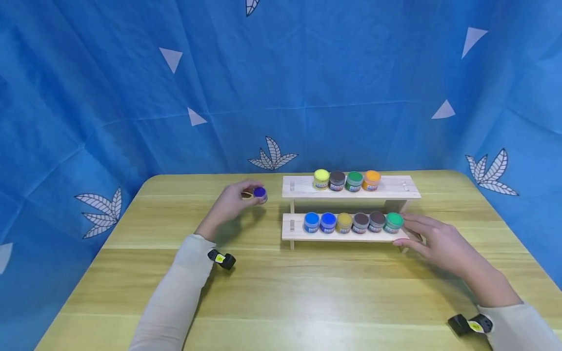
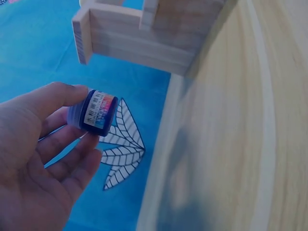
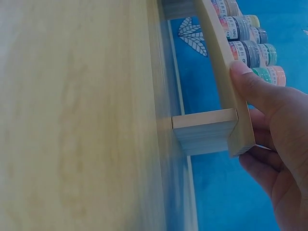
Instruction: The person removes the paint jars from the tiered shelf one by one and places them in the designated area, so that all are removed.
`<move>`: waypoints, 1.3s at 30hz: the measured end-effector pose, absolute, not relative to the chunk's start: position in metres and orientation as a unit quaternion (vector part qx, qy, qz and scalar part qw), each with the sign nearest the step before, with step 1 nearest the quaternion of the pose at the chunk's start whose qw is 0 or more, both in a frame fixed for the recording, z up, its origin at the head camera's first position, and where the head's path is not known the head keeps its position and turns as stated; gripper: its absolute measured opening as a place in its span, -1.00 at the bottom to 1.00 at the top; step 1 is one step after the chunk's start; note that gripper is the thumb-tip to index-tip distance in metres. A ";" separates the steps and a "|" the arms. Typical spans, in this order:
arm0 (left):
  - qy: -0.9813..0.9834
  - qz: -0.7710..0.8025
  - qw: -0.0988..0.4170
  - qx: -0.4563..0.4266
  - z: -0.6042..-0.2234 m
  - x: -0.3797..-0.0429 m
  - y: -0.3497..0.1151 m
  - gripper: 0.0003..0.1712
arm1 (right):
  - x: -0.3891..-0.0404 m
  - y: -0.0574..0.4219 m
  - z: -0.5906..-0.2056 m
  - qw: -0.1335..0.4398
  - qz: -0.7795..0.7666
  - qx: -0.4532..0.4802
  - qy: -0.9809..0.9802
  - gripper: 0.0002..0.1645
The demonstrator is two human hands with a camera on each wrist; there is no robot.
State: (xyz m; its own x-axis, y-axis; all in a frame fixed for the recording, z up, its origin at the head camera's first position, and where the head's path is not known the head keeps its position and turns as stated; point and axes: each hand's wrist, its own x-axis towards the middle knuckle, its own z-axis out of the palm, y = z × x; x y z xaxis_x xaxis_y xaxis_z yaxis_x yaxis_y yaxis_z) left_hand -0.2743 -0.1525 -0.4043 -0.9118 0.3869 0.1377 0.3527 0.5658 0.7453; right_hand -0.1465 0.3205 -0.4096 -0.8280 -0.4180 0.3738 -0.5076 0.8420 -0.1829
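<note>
My left hand [image 1: 235, 202] pinches a small paint jar [image 1: 260, 194] with a dark blue-violet lid, over the table left of a two-tier wooden rack [image 1: 351, 193]. In the left wrist view the jar [image 2: 98, 113] is tilted, its printed label showing between thumb and fingers. My right hand [image 1: 443, 242] grips the right end of the rack's lower shelf; in the right wrist view the thumb [image 3: 245, 72] lies on the front edge and the fingers curl round the end. Closest to it on that shelf stands a green-lidded jar [image 1: 394, 222].
Several more jars line the lower shelf, among them a light blue one [image 1: 311, 222] and an ochre one [image 1: 344, 222]. The upper shelf bears a yellow jar [image 1: 321, 179], a dark brown one, a green one and an orange one [image 1: 371, 180]. A blue curtain [image 1: 281, 87] hangs behind the table.
</note>
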 end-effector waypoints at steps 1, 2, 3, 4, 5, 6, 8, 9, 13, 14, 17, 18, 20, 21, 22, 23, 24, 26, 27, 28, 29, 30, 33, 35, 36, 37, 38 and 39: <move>0.885 0.414 0.024 0.211 -0.406 -0.275 -0.153 -0.46 | -0.146 0.320 -0.410 0.160 0.137 0.244 -0.946 -0.30; 0.886 0.412 0.028 0.212 -0.408 -0.276 -0.154 -0.47 | -0.146 0.320 -0.410 0.159 0.136 0.244 -0.947 -0.30; 0.886 0.409 0.033 0.215 -0.409 -0.277 -0.154 -0.47 | -0.146 0.320 -0.410 0.157 0.136 0.242 -0.948 -0.29; 0.887 0.407 0.037 0.216 -0.410 -0.278 -0.155 -0.48 | -0.146 0.320 -0.410 0.156 0.135 0.241 -0.948 -0.29; 0.888 0.404 0.041 0.218 -0.412 -0.278 -0.155 -0.49 | -0.146 0.320 -0.410 0.157 0.136 0.241 -0.948 -0.29; 0.888 0.403 0.047 0.218 -0.413 -0.278 -0.156 -0.50 | -0.146 0.320 -0.410 0.157 0.135 0.240 -0.948 -0.29; 0.886 0.403 0.062 0.220 -0.415 -0.279 -0.156 -0.49 | -0.145 0.320 -0.410 0.159 0.137 0.239 -0.948 -0.30; 0.885 0.404 0.068 0.221 -0.416 -0.279 -0.157 -0.49 | -0.145 0.321 -0.411 0.160 0.137 0.238 -0.948 -0.30; 0.884 0.403 0.089 0.221 -0.421 -0.280 -0.159 -0.48 | -0.146 0.321 -0.411 0.164 0.140 0.242 -0.946 -0.31; 0.885 0.400 0.092 0.222 -0.422 -0.280 -0.160 -0.48 | -0.146 0.322 -0.412 0.166 0.140 0.243 -0.945 -0.32; 0.888 0.392 0.099 0.221 -0.426 -0.281 -0.161 -0.48 | -0.146 0.321 -0.412 0.166 0.140 0.243 -0.945 -0.32; 0.889 0.388 0.099 0.221 -0.427 -0.282 -0.162 -0.48 | -0.145 0.321 -0.412 0.165 0.140 0.243 -0.946 -0.31; 0.892 0.383 0.100 0.220 -0.429 -0.282 -0.162 -0.48 | -0.145 0.321 -0.412 0.166 0.141 0.242 -0.946 -0.32; 0.893 0.381 0.099 0.219 -0.430 -0.283 -0.163 -0.48 | -0.146 0.321 -0.412 0.165 0.141 0.241 -0.946 -0.32; 0.893 0.378 0.098 0.223 -0.431 -0.283 -0.163 -0.49 | -0.146 0.321 -0.412 0.166 0.141 0.242 -0.946 -0.32; 0.894 0.376 0.097 0.225 -0.432 -0.284 -0.164 -0.49 | -0.146 0.321 -0.412 0.166 0.141 0.241 -0.946 -0.32; 0.894 0.374 0.097 0.227 -0.433 -0.284 -0.164 -0.50 | -0.146 0.321 -0.412 0.167 0.141 0.242 -0.945 -0.33; 0.893 0.373 0.097 0.230 -0.435 -0.285 -0.165 -0.51 | -0.146 0.321 -0.413 0.170 0.142 0.243 -0.944 -0.35; 0.893 0.374 0.097 0.231 -0.436 -0.285 -0.165 -0.51 | -0.146 0.321 -0.414 0.171 0.142 0.244 -0.944 -0.35; 0.892 0.375 0.097 0.231 -0.437 -0.285 -0.166 -0.51 | -0.146 0.320 -0.414 0.173 0.142 0.245 -0.943 -0.36; 0.892 0.378 0.098 0.230 -0.437 -0.286 -0.166 -0.51 | -0.146 0.320 -0.414 0.175 0.142 0.245 -0.943 -0.36; 0.891 0.379 0.098 0.228 -0.438 -0.286 -0.166 -0.51 | -0.146 0.320 -0.414 0.176 0.142 0.246 -0.943 -0.36; 0.889 0.386 0.098 0.228 -0.439 -0.287 -0.166 -0.50 | -0.146 0.320 -0.413 0.174 0.144 0.242 -0.944 -0.34; 0.887 0.390 0.100 0.226 -0.440 -0.287 -0.166 -0.49 | -0.146 0.320 -0.412 0.171 0.145 0.239 -0.945 -0.33; 0.886 0.392 0.101 0.226 -0.441 -0.287 -0.166 -0.49 | -0.146 0.320 -0.412 0.169 0.145 0.238 -0.945 -0.33; 0.885 0.394 0.102 0.224 -0.441 -0.288 -0.165 -0.49 | -0.146 0.320 -0.412 0.168 0.144 0.238 -0.946 -0.33; 0.885 0.396 0.103 0.223 -0.442 -0.288 -0.165 -0.49 | -0.146 0.320 -0.412 0.168 0.144 0.238 -0.946 -0.34; 0.884 0.398 0.103 0.222 -0.442 -0.288 -0.165 -0.49 | -0.146 0.320 -0.412 0.168 0.143 0.239 -0.946 -0.34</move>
